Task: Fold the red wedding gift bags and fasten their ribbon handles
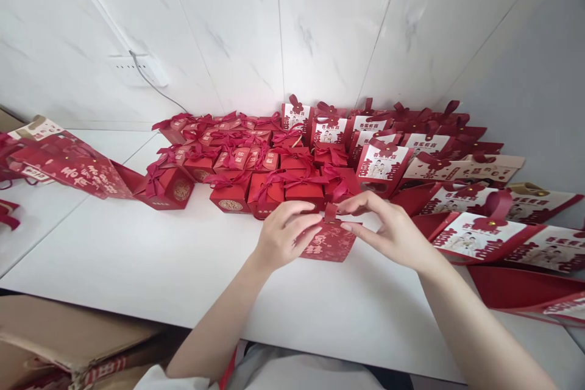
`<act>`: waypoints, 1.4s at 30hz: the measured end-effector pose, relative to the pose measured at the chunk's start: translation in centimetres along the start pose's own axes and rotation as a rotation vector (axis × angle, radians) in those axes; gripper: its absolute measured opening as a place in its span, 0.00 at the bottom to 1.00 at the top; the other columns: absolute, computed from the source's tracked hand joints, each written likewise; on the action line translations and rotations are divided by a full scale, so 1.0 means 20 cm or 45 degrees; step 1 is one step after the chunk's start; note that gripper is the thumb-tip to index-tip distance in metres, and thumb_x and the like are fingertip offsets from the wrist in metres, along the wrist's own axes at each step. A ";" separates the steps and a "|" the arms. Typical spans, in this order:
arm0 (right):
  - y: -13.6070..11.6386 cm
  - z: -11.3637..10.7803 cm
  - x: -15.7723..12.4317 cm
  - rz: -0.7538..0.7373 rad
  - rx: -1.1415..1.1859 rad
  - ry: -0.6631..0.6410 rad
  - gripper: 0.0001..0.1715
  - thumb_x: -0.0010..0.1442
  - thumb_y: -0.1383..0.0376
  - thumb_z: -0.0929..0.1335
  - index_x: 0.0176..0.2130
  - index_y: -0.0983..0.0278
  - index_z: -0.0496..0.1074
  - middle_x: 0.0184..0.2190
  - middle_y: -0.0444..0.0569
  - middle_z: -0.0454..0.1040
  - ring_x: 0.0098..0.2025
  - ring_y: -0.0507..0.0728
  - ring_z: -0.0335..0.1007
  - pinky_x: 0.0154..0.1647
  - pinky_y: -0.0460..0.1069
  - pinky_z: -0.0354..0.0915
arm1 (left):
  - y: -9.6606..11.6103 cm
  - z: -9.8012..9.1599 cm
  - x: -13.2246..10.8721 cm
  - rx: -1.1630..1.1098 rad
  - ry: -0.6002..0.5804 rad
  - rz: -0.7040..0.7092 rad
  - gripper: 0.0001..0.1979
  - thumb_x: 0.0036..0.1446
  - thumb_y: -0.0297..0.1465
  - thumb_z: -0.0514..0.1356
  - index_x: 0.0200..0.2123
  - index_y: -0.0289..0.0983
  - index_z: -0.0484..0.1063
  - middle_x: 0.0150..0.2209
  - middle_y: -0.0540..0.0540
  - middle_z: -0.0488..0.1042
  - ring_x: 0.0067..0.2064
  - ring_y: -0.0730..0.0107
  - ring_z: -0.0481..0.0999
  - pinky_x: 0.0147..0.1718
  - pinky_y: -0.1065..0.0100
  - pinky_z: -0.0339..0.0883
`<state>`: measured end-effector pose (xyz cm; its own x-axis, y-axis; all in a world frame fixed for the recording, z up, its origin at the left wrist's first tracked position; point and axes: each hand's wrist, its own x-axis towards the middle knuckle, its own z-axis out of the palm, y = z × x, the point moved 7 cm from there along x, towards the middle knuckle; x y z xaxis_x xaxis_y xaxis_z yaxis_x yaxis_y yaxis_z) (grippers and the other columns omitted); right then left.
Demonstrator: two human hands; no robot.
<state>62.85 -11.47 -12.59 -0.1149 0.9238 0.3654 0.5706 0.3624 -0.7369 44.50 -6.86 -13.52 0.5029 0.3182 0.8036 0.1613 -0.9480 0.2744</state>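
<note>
The red box, its strap seemingly being adjusted between loosely curled left hand and part-open right hand, grip unclear, sits near-side of ribboned boxes on the table, calling for careful alignment.

On the white table, the left hand and right hand curve at either side of a red box and its upright strap. Ribbon-tied boxes cluster beyond, printed bags fill the right, and a cardboard box sits near left.
</note>
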 end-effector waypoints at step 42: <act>0.11 0.19 -0.13 -0.289 -0.208 0.540 0.17 0.61 0.75 0.66 0.45 0.56 0.73 0.43 0.50 0.78 0.44 0.58 0.77 0.43 0.54 0.74 | -0.06 0.14 -0.08 -0.010 0.024 -0.105 0.11 0.59 0.23 0.59 0.44 0.40 0.73 0.48 0.42 0.75 0.46 0.66 0.77 0.44 0.64 0.74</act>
<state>61.23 -12.64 -17.30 0.0699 0.6801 0.7298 0.6929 0.4932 -0.5259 45.88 -6.24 -16.59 0.4721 0.3956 0.7877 0.1948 -0.9184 0.3445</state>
